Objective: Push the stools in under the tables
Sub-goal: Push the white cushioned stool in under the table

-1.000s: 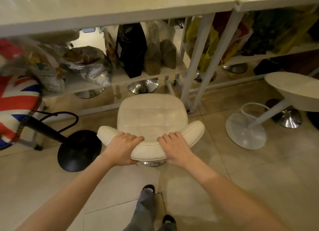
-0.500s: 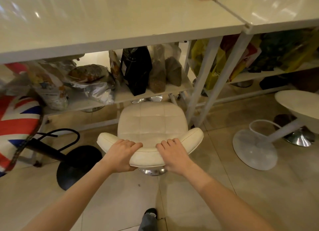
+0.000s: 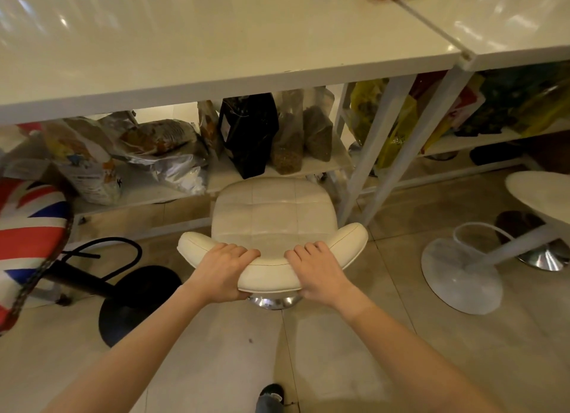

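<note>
— Any writing you can read from your end?

— Nothing legible. The black bag (image 3: 248, 133) on the shelf (image 3: 172, 190) under the worktop (image 3: 216, 51) carries a pale label, but it is too small for me to make out. The crumpled bag (image 3: 88, 165) at the far left has print on it that is just as blurred. The only clear marking is the Union Jack pattern on the stool (image 3: 29, 236) at the left edge.

— And the hands?

— I have both on the curved backrest of the white quilted stool (image 3: 273, 218). My left hand (image 3: 223, 272) is closed over the top of the rest, fingers (image 3: 239, 252) curled across the front and the thumb underneath. My right hand (image 3: 319, 273) is wrapped over it the same way, just right of centre.

— Where does the stool sit?

— Its far seat edge is touching or nearly touching the shelf below the worktop, left of the two white legs (image 3: 398, 147). Its chrome base (image 3: 274, 301) shows beneath the backrest. A round white stool (image 3: 543, 196) leans over at the right, well apart.
</note>
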{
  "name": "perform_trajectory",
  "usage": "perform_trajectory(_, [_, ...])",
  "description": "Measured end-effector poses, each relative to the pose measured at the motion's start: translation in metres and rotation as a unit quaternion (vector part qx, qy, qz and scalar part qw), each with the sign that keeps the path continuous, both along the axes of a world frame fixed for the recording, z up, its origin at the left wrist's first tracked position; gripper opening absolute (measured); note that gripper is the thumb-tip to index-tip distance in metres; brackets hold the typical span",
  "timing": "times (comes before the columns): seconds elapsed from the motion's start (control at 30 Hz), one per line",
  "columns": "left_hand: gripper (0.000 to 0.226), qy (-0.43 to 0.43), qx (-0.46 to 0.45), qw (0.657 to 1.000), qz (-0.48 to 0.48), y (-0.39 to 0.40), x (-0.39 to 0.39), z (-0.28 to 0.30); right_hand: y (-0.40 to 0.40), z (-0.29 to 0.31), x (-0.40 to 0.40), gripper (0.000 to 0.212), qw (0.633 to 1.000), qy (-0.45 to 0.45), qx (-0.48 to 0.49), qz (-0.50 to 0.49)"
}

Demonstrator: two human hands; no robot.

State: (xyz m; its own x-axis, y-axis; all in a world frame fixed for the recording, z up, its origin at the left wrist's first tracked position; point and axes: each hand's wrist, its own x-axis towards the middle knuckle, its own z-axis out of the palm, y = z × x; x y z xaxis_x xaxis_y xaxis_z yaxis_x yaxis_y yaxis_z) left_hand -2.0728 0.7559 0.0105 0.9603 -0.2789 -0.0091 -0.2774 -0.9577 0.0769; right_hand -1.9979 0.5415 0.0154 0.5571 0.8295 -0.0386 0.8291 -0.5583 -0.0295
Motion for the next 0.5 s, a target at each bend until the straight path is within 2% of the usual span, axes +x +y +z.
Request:
perform_trajectory(0.13, [0.068, -0.018, -0.011, 1.000, 0.003, -0.009, 0.000, 0.000, -0.008, -0.001, 0.007, 0.059, 1.000, -0.005, -0.007, 0.010])
perform_trajectory(0.5, [0.064, -0.014, -0.021, 0.999, 0.042, -0.056, 0.007, 0.000, -0.042, 0.010, 0.034, 0.064, 0.999, 0.026, -0.032, 0.034])
